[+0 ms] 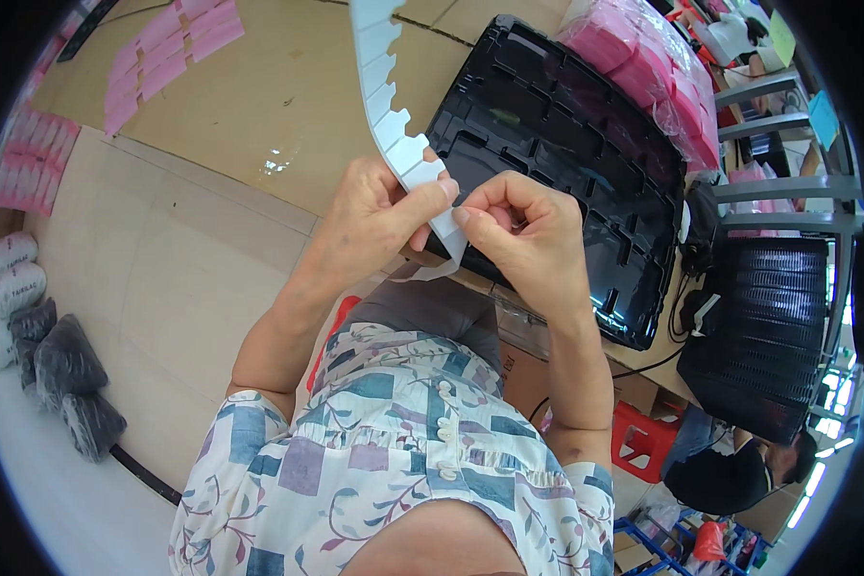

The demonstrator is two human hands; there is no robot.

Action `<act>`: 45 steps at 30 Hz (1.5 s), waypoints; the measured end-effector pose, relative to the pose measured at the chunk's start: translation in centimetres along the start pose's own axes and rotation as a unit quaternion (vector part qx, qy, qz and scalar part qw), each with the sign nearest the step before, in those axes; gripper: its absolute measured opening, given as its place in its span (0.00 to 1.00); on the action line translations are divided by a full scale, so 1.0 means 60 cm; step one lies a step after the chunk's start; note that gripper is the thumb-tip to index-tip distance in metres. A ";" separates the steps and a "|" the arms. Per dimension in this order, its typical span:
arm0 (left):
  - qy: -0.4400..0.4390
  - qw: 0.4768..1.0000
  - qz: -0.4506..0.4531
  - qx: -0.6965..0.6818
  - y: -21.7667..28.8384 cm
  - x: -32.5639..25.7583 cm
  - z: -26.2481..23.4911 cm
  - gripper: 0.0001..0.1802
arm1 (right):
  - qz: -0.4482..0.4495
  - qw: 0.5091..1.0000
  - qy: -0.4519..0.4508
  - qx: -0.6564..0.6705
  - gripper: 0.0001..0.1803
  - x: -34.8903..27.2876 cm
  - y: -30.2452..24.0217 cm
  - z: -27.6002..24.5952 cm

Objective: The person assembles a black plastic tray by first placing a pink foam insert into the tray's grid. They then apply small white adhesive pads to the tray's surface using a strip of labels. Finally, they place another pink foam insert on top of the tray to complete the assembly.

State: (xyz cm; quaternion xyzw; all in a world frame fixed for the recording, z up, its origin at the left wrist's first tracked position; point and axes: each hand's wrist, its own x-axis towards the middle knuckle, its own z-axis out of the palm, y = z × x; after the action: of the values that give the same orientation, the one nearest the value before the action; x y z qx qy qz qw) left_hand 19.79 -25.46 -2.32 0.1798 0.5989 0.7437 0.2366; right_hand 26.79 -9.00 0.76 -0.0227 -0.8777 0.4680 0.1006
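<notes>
A long white strip with a notched edge runs from the top of the view down to my hands. My left hand is closed around its lower part, thumb on top and fingers beneath. My right hand pinches with thumb and forefinger at the strip's edge, just right of the left thumb; whatever is between those fingertips is too small to make out. Below the hands, a thin, pale tail curls from the strip's lower end. Behind my right hand lies a black moulded plastic tray with ribbed recesses.
Pink packs in clear film stand beyond the tray. Pink sheets lie on the tan table. A black slatted basket and a red stool are right, near another person. Dark bags sit at left.
</notes>
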 end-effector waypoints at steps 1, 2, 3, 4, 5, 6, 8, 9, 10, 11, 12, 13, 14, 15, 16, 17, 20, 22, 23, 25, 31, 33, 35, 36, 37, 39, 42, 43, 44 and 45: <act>0.010 1.000 -0.005 -0.028 -0.007 0.005 0.004 0.06 | -0.020 0.999 0.029 -0.038 0.05 -0.003 -0.005 0.003; 0.028 0.999 -0.003 -0.043 -0.011 0.008 0.008 0.06 | -0.159 0.977 0.069 -0.126 0.05 -0.001 0.002 0.008; 0.045 0.997 -0.002 -0.059 -0.014 0.011 0.012 0.06 | -0.293 0.926 0.107 -0.211 0.05 0.000 0.016 0.015; 0.062 0.995 -0.002 -0.075 -0.016 0.013 0.015 0.06 | -0.417 0.850 0.141 -0.291 0.06 0.001 0.024 0.020; 0.074 0.996 0.008 -0.047 -0.016 0.013 0.016 0.07 | -0.441 0.845 0.083 -0.290 0.10 -0.005 0.013 0.016; 0.086 0.996 0.018 -0.018 -0.014 0.011 0.017 0.08 | -0.427 0.866 0.070 -0.249 0.08 -0.010 0.012 0.017; 0.114 0.984 0.077 0.109 -0.013 0.003 0.013 0.09 | -0.348 0.926 0.035 -0.143 0.05 0.001 -0.001 -0.002; 0.101 0.983 0.107 0.112 -0.019 -0.002 0.009 0.09 | -0.278 0.957 0.010 -0.079 0.03 0.011 -0.009 -0.026; 0.074 0.982 0.134 0.111 -0.023 -0.001 0.009 0.10 | -0.110 0.993 0.017 0.028 0.01 0.029 -0.001 -0.051; 0.058 0.978 0.162 0.115 -0.026 -0.003 0.009 0.10 | -0.028 0.997 0.024 0.068 0.03 0.067 0.000 -0.077; 0.015 0.989 0.123 0.083 -0.018 -0.004 0.012 0.12 | -0.050 0.997 0.026 -0.046 0.07 0.111 0.019 -0.110; -0.008 0.993 0.085 0.078 -0.013 0.000 0.015 0.12 | -0.086 0.984 0.045 -0.152 0.10 0.155 0.051 -0.134; -0.030 0.996 0.046 0.074 -0.009 0.006 0.016 0.12 | -0.095 0.981 0.035 -0.167 0.11 0.195 0.089 -0.151; -0.050 0.996 0.009 0.068 -0.010 0.012 0.015 0.12 | -0.089 0.977 0.022 -0.191 0.11 0.229 0.116 -0.160; -0.025 0.992 0.022 0.120 -0.011 0.016 0.015 0.11 | -0.109 0.973 0.028 -0.200 0.11 0.258 0.144 -0.164; -0.035 0.995 0.007 0.094 -0.008 0.019 0.013 0.11 | -0.110 0.970 0.011 -0.214 0.11 0.286 0.166 -0.168; -0.046 0.998 -0.033 0.033 -0.007 0.013 0.014 0.11 | -0.119 0.958 -0.038 -0.258 0.11 0.354 0.211 -0.169; -0.046 0.996 0.005 0.071 -0.009 0.013 0.010 0.10 | -0.131 0.944 -0.052 -0.297 0.10 0.382 0.222 -0.160; -0.045 0.995 0.023 0.092 -0.011 0.013 0.007 0.10 | -0.133 0.944 -0.060 -0.295 0.10 0.391 0.225 -0.157; -0.046 0.993 0.048 0.093 -0.022 0.012 0.004 0.10 | -0.134 0.944 -0.076 -0.292 0.10 0.401 0.228 -0.156; -0.055 0.993 0.044 0.093 -0.018 0.013 0.002 0.09 | -0.172 0.905 -0.016 -0.389 0.10 0.388 0.225 -0.134; -0.049 0.994 0.048 0.082 -0.019 0.013 0.009 0.09 | -0.150 0.905 -0.024 -0.398 0.11 0.380 0.222 -0.137; -0.047 0.994 0.047 0.086 -0.020 0.013 0.010 0.09 | -0.138 0.907 -0.033 -0.398 0.12 0.384 0.221 -0.139; -0.046 0.994 0.047 0.088 -0.020 0.014 0.011 0.09 | -0.134 0.909 -0.038 -0.393 0.12 0.386 0.225 -0.141; -0.046 0.994 0.051 0.090 -0.020 0.014 0.011 0.09 | -0.131 0.911 -0.045 -0.388 0.12 0.388 0.228 -0.142; -0.046 0.992 0.061 0.096 -0.020 0.015 0.013 0.09 | -0.150 0.919 -0.034 -0.363 0.12 0.384 0.227 -0.148; -0.044 0.994 0.055 0.084 -0.021 0.014 0.013 0.09 | -0.198 0.921 0.017 -0.334 0.12 0.363 0.211 -0.147; -0.046 0.994 0.050 0.091 -0.021 0.013 0.012 0.09 | -0.219 0.920 0.040 -0.322 0.12 0.356 0.203 -0.147; -0.049 0.993 0.045 0.097 -0.020 0.012 0.010 0.09 | -0.189 0.938 0.032 -0.288 0.12 0.354 0.191 -0.149; -0.051 0.993 0.040 0.104 -0.019 0.012 0.009 0.09 | -0.158 0.954 0.024 -0.252 0.11 0.354 0.178 -0.154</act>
State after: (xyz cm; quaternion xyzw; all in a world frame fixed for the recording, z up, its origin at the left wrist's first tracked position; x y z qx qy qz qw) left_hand 19.67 -24.43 -3.36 0.2649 0.6522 0.6762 0.2174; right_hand 7.28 7.40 0.26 0.0800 -0.9569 0.2087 0.1857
